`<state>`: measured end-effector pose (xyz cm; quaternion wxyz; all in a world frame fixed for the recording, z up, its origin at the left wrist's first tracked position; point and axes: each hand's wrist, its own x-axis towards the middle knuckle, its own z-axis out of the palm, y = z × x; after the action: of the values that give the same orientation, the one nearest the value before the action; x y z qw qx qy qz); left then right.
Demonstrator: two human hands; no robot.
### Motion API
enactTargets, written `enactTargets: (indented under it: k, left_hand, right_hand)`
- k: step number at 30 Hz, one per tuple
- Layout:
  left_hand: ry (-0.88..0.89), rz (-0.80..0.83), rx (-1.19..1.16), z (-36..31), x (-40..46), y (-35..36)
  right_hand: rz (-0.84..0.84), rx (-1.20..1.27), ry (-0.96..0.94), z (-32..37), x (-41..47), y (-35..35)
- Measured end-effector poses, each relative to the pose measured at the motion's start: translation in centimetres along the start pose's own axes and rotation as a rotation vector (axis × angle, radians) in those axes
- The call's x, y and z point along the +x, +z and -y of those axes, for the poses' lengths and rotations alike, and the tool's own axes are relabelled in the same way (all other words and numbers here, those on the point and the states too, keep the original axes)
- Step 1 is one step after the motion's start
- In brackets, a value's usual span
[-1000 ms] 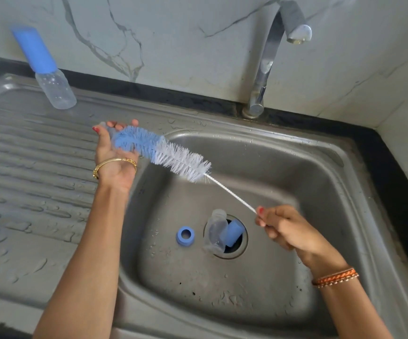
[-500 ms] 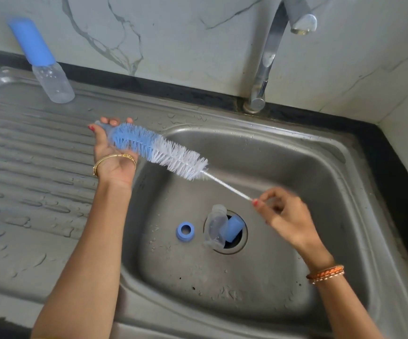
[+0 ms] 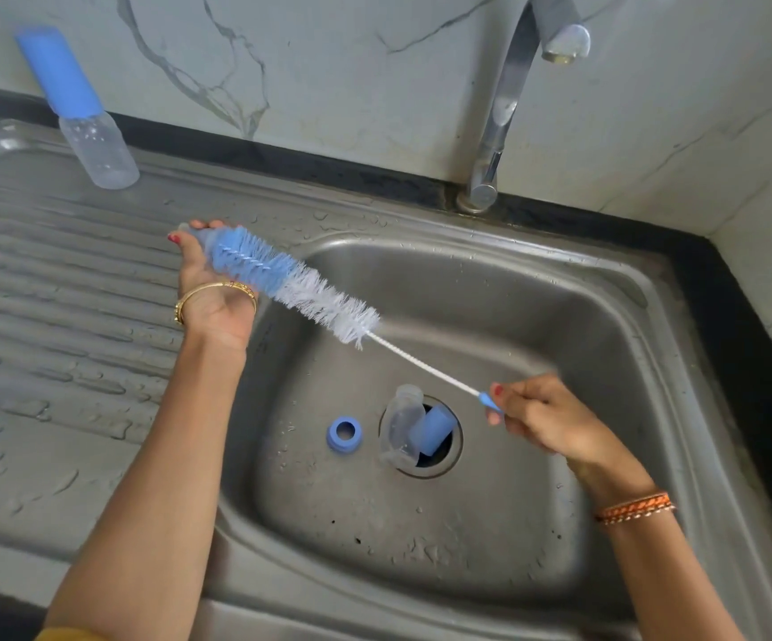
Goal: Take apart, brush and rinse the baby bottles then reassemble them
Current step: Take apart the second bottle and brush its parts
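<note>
While both forearms reach up from the bottom edge, the right hand [image 3: 542,418] at about four o'clock has its fingers curled around the small blue handle end of the bottle brush [image 3: 291,282], pinching it over the basin of the steel sink [image 3: 606,326]. From that grip the thin white wire stem slants up toward ten o'clock, widening into white bristles and then blue ones. Just left of the right hand, near the centre of the basin floor, a clear bottle body [image 3: 400,425] lies on its side across the drain hole [image 3: 439,460], with a blue cap [image 3: 430,430] resting against it in the opening. A blue ring [image 3: 344,435] lies flat on the basin floor just beside them, toward nine o'clock, apart from the bottle. Further up, at about ten o'clock, the left hand [image 3: 210,289] is turned palm up with its fingers curled around a small clear piece at the brush's blue tip; what that piece is cannot be told. It hovers over the edge where the basin meets the wet, ribbed draining board [image 3: 51,293]. At eleven o'clock, far back on the board, a second bottle [image 3: 83,113] with a tall blue cap stands upright. At one o'clock the tap [image 3: 504,108] rises from the back edge by the marbled wall, with its spout over the basin.
</note>
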<state>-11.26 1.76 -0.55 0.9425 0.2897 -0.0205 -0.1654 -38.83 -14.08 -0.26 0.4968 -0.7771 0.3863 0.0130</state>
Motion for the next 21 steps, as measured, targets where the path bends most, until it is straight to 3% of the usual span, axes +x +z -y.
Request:
enactTargets:
  k: [4, 6, 8, 10, 13, 16, 18, 21]
  left_hand:
    - [0.01, 0.056, -0.105, -0.8, 0.2, -0.1]
    - [0.017, 0.075, -0.15, -1.1, 0.4, -0.3]
    - [0.027, 0.075, -0.128, -1.1, 0.5, -0.5]
    - [0.018, 0.05, -0.109, -0.6, 0.8, -0.9]
    - [-0.013, -0.034, 0.008, 0.1, 0.8, -1.0]
    - [-0.012, -0.052, 0.072, 0.3, 0.8, -0.9]
    - [-0.008, -0.054, 0.061, -0.1, 0.8, -1.0]
    - [-0.006, -0.027, -0.061, -0.8, 0.6, -1.1]
  right_hand:
    - [0.372, 0.29, 0.179, 0.4, -0.6, -0.1]
    - [0.429, 0.33, 0.178, 0.6, -0.9, -0.1]
    - [0.331, 0.232, 0.088, 0.6, -1.0, 0.2]
    - [0.129, 0.08, -0.039, 0.5, -0.7, 0.8]
    - [-0.304, -0.498, -0.186, 0.1, -0.3, 1.6]
    - [-0.513, -0.521, -0.202, 0.5, -0.4, 1.5]
    - [-0.435, -0.45, -0.206, 0.5, -0.2, 1.3]
    - [-0.069, -0.118, -0.179, 0.7, -0.1, 0.9]
